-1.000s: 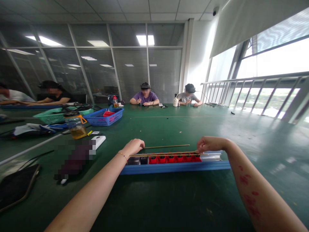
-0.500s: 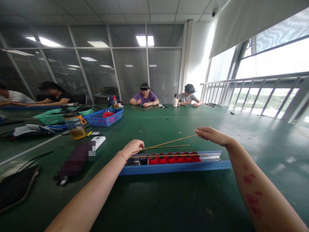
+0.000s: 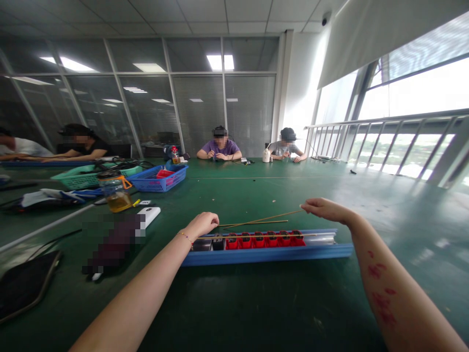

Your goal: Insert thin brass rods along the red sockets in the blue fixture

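Observation:
My right hand [image 3: 318, 207] pinches the right end of a thin wooden stick [image 3: 269, 216], which slants down to the left behind the tray. My left hand [image 3: 204, 224] is closed at the left end of a second thin stick [image 3: 256, 222] lying on the table; its fingertips are partly hidden. In front of both hands is a long blue tray [image 3: 271, 253] with a silver inside. Several red holders [image 3: 258, 240] with black tops stand in a row in it, beside a dark block [image 3: 218, 243]. Another stick [image 3: 311, 235] lies along the row.
At the left are a jar [image 3: 117, 195], a blue basket [image 3: 161, 178], a green basket [image 3: 75, 179], a white device [image 3: 151, 215] and a dark tablet [image 3: 27, 286]. Several people sit around the green table [image 3: 256, 308], two of them at its far side.
My right hand has moved slightly right with its stick. The stick's left end has come away from my left hand and sits further right. My left hand has barely moved.

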{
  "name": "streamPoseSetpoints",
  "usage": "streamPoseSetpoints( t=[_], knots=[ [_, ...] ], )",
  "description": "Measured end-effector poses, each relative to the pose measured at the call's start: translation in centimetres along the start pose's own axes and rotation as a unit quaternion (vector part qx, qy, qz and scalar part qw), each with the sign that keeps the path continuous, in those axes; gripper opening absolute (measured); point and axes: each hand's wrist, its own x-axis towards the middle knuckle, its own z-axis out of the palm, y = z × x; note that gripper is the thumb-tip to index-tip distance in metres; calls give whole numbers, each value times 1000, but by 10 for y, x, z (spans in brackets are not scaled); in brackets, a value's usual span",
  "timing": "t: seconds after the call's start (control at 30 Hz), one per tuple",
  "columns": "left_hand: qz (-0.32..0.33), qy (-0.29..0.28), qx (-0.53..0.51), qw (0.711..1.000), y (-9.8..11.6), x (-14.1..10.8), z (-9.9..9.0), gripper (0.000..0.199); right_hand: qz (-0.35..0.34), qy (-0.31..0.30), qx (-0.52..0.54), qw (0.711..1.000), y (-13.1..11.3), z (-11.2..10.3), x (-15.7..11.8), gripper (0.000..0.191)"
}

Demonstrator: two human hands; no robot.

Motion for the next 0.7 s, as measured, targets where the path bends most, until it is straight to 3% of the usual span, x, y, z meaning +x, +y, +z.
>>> streamPoseSetpoints(
  t=[0.2, 0.33, 0.47, 0.7],
  knots=[
    [-4, -2, -4, 1000, 4, -3, -3, 41, -31, -79, -39, 996, 6, 25, 16, 39],
    [0, -15, -19, 1000, 3, -3, -2, 33, -35, -80, -51, 995, 9, 45, 29, 24],
    [-1, -18, -13, 1000, 1, -1, -1, 23, -33, -66, -67, 995, 7, 61, 37, 23],
    [9, -16, -9, 1000, 1, 0, -1, 14, -32, -68, -60, 995, -1, 68, 41, 26]
  ],
)
